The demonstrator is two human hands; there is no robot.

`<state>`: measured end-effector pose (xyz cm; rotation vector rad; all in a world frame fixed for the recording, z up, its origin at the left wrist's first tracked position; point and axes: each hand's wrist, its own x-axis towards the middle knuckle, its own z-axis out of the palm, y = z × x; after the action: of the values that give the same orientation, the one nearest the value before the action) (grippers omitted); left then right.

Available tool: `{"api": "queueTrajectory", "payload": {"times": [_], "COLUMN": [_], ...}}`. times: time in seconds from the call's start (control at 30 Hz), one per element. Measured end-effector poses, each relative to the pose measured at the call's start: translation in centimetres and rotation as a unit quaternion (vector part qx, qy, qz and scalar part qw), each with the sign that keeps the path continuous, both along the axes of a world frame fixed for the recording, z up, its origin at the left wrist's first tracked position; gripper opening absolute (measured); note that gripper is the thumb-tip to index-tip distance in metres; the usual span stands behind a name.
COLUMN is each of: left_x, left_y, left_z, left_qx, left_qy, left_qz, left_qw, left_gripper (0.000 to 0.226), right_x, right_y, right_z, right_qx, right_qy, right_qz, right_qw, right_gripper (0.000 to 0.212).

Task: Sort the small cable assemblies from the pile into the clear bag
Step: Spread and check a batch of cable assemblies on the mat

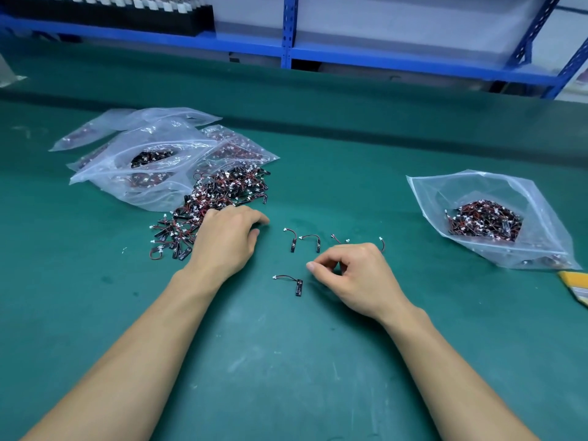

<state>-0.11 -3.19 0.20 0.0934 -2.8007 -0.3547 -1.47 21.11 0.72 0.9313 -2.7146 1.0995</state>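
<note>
On the table (286, 361): pile of cable assemblies (222, 192), one; the pieces in it are too many and too tangled to number. Laid apart from it, single assemblies (293, 241): five, two partly hidden. At right, clear bag (541, 218) holding assemblies: one. At left, overlapping bags (152, 144): at least four, exact number unclear.

Both forearms bare, entering from the bottom edge and converging forward. Left forearm (143, 345) angles up to the right. Left hand (227, 240) is palm down, fingers loosely curved and slightly spread, thumb close beside the forefinger. Right forearm (451, 370) angles up to the left. Right hand (356, 275) is knuckles up, fingers curled in, index finger (311, 266) reaching left with its tip near the thumb. Contents of that pinch: not discernible. Hands apart, left set farther forward.
</note>
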Motion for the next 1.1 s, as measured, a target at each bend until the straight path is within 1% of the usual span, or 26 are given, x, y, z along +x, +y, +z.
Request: {"api": "queueTrajectory", "payload": {"times": [0.1,0.2,0.3,0.37,0.43,0.53,0.57,0.67,0.73,0.83,0.97,1.03,1.1], "left_x": [0.3,0.2,-0.1,-0.5,-1.2,-3.0,-3.7,-5.6,-6.4,-6.8,-6.5,-6.3,-5.8], "left_y": [-0.1,0.0,-0.1,-0.2,-0.1,0.1,0.1,-0.1,-0.3,-0.7,-1.3,-1.6,-1.7], "left_z": [0.1,0.0,0.0,-0.2,-0.2,0.2,0.4,1.2,1.9,2.3,2.5,2.8,3.2], "left_qx": [0.028,0.046,0.061,0.031,-0.021,-0.127,-0.154,-0.190,-0.193,-0.185,-0.121,-0.080,-0.026], "left_qy": [-0.001,-0.006,0.030,0.075,0.095,0.054,0.031,-0.038,-0.053,-0.042,-0.021,0.026,0.104], "left_qz": [-0.038,-0.051,-0.041,-0.018,-0.006,-0.012,-0.018,-0.023,-0.028,-0.047,-0.057,-0.063,-0.076], "left_qw": [0.999,0.998,0.997,0.997,0.995,0.990,0.987,0.981,0.979,0.981,0.991,0.995,0.991], "left_gripper": [0.029,0.030,0.029,0.031,0.040,0.061,0.064,0.054,0.049,0.039,0.030,0.028,0.023], "right_x": [0.0,0.0,0.0,-0.1,-0.1,-0.2,-0.1,-0.1,-0.1,-0.2,-0.2,-0.2,-0.2], "right_y": [0.0,0.0,0.0,0.1,0.1,0.0,0.0,0.0,0.0,0.0,0.1,0.1,0.2], "right_z": [0.0,0.0,0.0,0.0,0.0,0.0,0.0,0.0,0.0,0.0,0.0,0.0,-0.1], "right_qx": [0.005,0.004,-0.001,-0.004,-0.004,-0.003,-0.003,-0.004,0.000,0.000,-0.007,-0.014,-0.020], "right_qy": [-0.002,-0.003,-0.003,-0.002,-0.002,-0.004,-0.004,-0.004,-0.004,-0.005,-0.003,0.001,0.001], "right_qz": [0.001,-0.001,-0.001,-0.001,-0.002,-0.002,-0.002,-0.002,-0.003,-0.003,-0.006,-0.008,-0.010], "right_qw": [1.000,1.000,1.000,1.000,1.000,1.000,1.000,1.000,1.000,1.000,1.000,1.000,1.000], "right_gripper": [0.017,0.016,0.018,0.019,0.019,0.019,0.019,0.019,0.019,0.020,0.020,0.020,0.020]}}
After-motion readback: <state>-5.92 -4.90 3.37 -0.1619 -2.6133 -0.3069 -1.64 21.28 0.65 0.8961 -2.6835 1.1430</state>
